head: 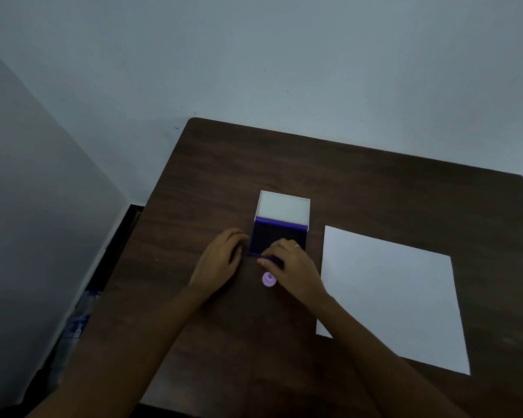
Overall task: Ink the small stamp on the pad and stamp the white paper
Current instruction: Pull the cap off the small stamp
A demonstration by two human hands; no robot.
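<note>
An ink pad (277,236) lies open in the middle of the table, its dark purple pad facing up and its white lid (284,206) folded back behind it. My left hand (221,260) has curled fingers against the pad case's left edge. My right hand (293,267) pinches the purple front rim of the case. The small stamp (268,279), round and lilac, stands on the table just in front of the pad, beside my right thumb and apart from both hands. The white paper (390,297) lies flat to the right of the pad.
The dark wooden table (375,182) stands in a corner against pale walls. Its left edge runs close to my left forearm, with a gap down to the floor beyond. A plastic bottle (79,321) sits low on the left, beside the table.
</note>
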